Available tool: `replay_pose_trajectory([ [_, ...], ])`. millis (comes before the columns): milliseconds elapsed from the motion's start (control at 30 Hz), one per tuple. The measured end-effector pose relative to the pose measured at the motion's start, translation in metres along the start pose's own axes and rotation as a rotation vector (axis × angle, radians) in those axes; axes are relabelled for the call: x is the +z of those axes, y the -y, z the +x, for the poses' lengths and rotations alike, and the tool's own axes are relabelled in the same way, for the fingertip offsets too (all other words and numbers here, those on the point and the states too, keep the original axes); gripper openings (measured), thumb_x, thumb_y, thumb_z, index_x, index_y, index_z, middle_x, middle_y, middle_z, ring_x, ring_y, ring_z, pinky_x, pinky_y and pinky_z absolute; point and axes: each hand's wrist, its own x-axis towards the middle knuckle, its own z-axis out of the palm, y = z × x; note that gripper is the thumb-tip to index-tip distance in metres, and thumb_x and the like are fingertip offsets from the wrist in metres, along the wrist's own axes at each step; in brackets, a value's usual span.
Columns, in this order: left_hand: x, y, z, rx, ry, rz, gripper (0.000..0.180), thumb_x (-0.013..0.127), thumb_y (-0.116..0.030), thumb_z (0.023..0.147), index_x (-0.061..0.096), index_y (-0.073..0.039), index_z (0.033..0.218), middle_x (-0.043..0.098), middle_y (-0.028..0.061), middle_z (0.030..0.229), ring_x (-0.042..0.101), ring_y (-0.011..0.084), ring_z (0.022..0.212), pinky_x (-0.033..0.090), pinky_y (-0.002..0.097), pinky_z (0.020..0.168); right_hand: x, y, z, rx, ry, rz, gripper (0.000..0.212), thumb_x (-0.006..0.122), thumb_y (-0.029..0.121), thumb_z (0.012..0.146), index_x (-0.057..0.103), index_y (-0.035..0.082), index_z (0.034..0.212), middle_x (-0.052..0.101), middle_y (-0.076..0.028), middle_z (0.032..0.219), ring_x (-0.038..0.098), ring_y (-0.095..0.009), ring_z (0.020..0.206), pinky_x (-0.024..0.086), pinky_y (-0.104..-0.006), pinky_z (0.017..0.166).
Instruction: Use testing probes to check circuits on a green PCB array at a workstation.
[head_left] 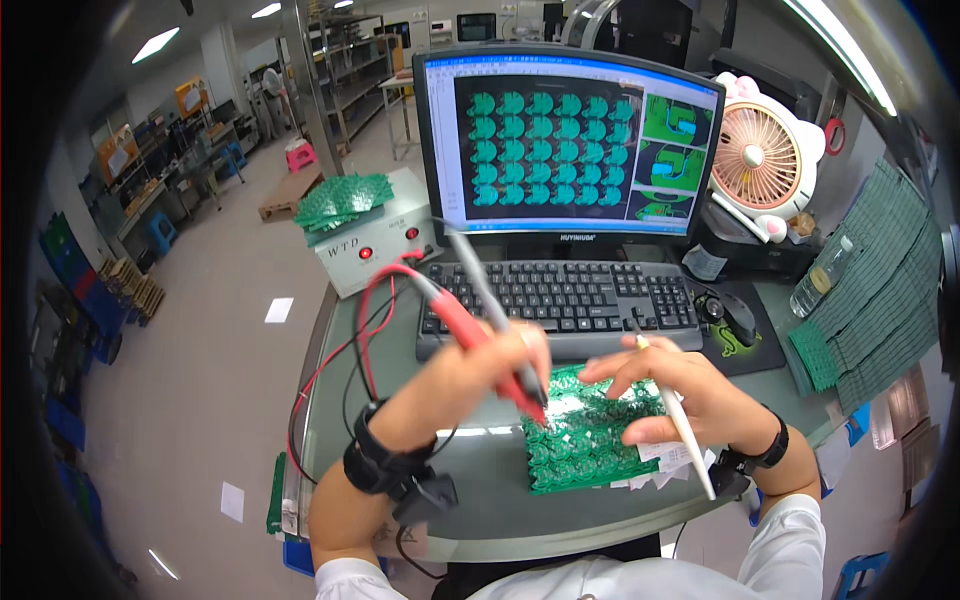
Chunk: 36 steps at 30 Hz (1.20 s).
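Observation:
My left hand (480, 370) is closed round a red pen-shaped probe (460, 318) with a red cable and a grey-and-black pen-shaped tool (487, 285). Their lower tips are over the left part of a green circuit board panel (575, 462) on the table. Motion blurs this hand a little. Above the panel's right side, my right hand (690, 390) has a slim white stick (686, 440) tucked in it, pointing down toward me. Its thumb and forefinger are spread apart over the boards. Small white labels (662, 462) lie at the panel's right edge.
Behind the panel lie a black keyboard (570, 295) and a mouse (738, 318). A monitor (575, 150) shows rows of green board images. To its left, more green panels (345, 198) rest on a white box (375, 245) with red buttons. A fan (755, 150) and a bottle (822, 280) stand right.

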Motion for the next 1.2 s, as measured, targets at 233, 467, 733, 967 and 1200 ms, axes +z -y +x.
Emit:
replay_pose_trajectory([
  [233,0.046,-0.025,-0.015,-0.409,0.498,0.025,0.034,0.050,-0.029,0.098,0.057,0.000,0.080,0.055,0.0035,0.072,0.056,0.0110,0.072,0.044,0.0257,0.061,0.016,0.026,0.013,0.371,0.090,0.785,0.034,0.063,0.021,0.094,0.055,0.005,0.122,0.061,0.000,0.084,0.055,-0.006,0.074,0.045,-0.0212,0.064],
  [467,0.029,-0.016,-0.029,-0.272,0.317,0.007,0.035,0.048,-0.036,0.099,0.056,-0.003,0.090,0.058,0.0025,0.077,0.057,0.0096,0.069,0.045,0.0263,0.061,0.016,0.025,0.007,0.381,-0.175,0.909,0.017,0.062,0.020,0.095,0.054,0.006,0.093,0.053,0.002,0.076,0.048,-0.004,0.068,0.040,-0.0202,0.059],
  [733,-0.012,-0.007,-0.046,-0.251,-0.092,-0.231,0.016,0.061,-0.009,0.086,0.046,-0.008,0.092,0.048,0.0027,0.086,0.052,0.0088,0.065,0.039,0.0219,0.051,0.013,0.013,-0.016,0.505,-0.295,0.948,0.026,0.073,0.017,0.082,0.049,0.006,0.082,0.058,-0.005,0.073,0.060,-0.013,0.069,0.046,-0.0241,0.058],
  [967,-0.017,0.005,-0.043,-0.303,-0.042,-0.351,0.028,0.068,-0.005,0.083,0.041,-0.009,0.090,0.050,0.0027,0.088,0.056,0.0117,0.074,0.048,0.0249,0.060,0.014,0.015,-0.022,0.363,-0.138,0.742,0.018,0.073,0.010,0.085,0.058,0.002,0.091,0.066,-0.008,0.085,0.066,-0.011,0.076,0.052,-0.0238,0.066],
  [1200,-0.011,0.019,-0.042,-0.320,0.067,-0.356,0.032,0.067,0.001,0.081,0.038,-0.010,0.088,0.049,0.0015,0.092,0.062,0.0211,0.103,0.055,0.0379,0.089,0.025,0.011,-0.027,0.419,-0.077,0.861,0.021,0.070,0.015,0.089,0.054,0.003,0.096,0.066,-0.007,0.088,0.066,-0.011,0.078,0.051,-0.0235,0.068],
])
